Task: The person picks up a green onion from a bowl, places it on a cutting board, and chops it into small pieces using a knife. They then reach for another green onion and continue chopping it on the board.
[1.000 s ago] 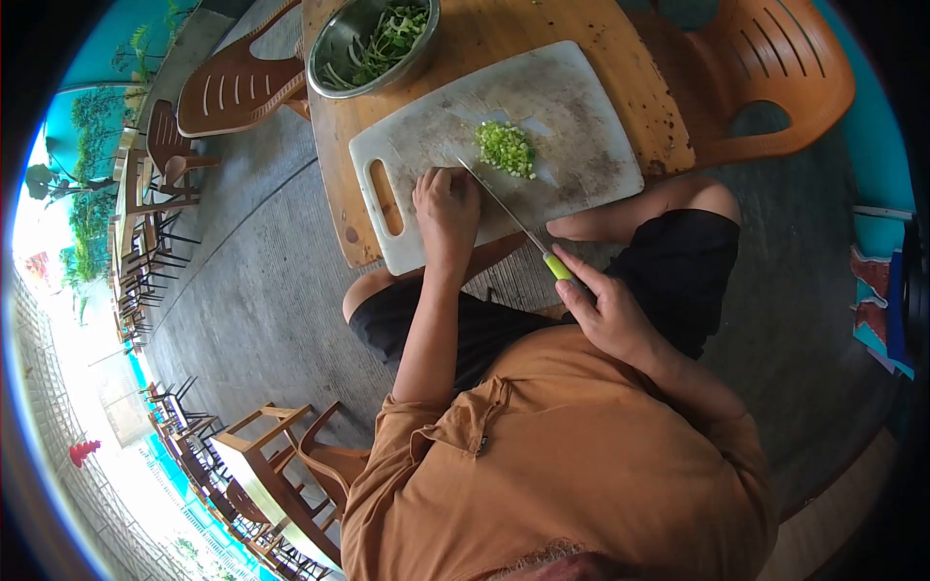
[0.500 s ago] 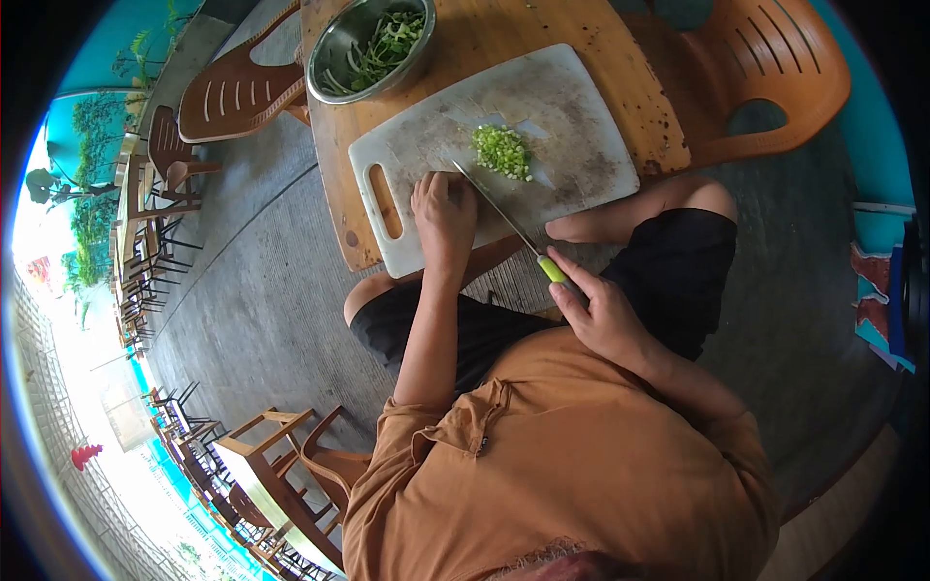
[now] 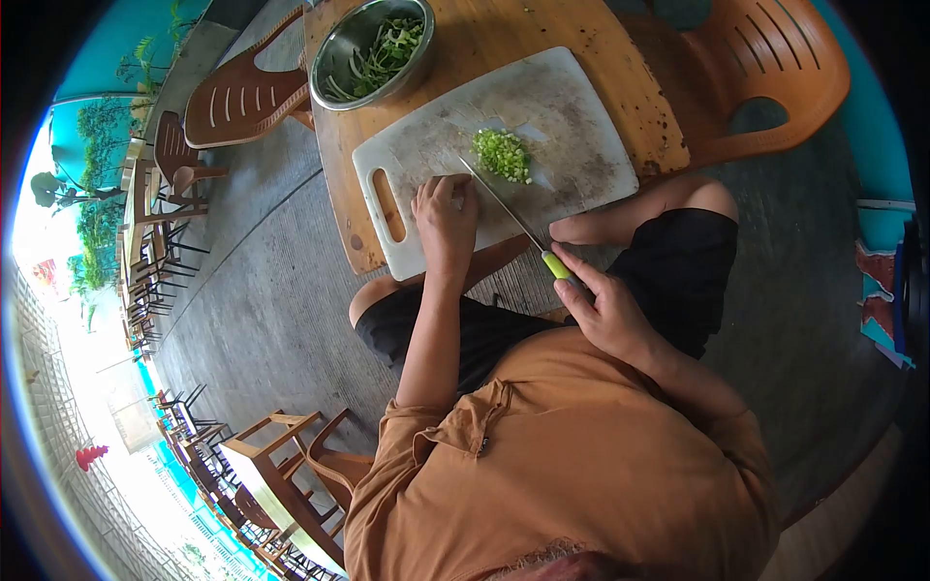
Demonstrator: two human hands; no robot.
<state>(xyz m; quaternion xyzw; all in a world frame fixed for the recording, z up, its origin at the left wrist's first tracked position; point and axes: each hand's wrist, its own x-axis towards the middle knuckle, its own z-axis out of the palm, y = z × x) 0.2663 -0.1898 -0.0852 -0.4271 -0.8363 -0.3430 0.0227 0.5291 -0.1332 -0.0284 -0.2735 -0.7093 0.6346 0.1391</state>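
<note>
Near the middle of the frame, the right hand (image 3: 610,312) holds a knife (image 3: 508,208) by its handle; the blade points to the upper left, with the tip near a small heap of chopped greens (image 3: 502,156) on the cutting board (image 3: 581,116). The left hand (image 3: 446,221), its fingers curled, is over this board, left of the tip. At the top, left of the middle, stands a metal bowl (image 3: 334,56) with green leaves (image 3: 389,53) inside
</note>
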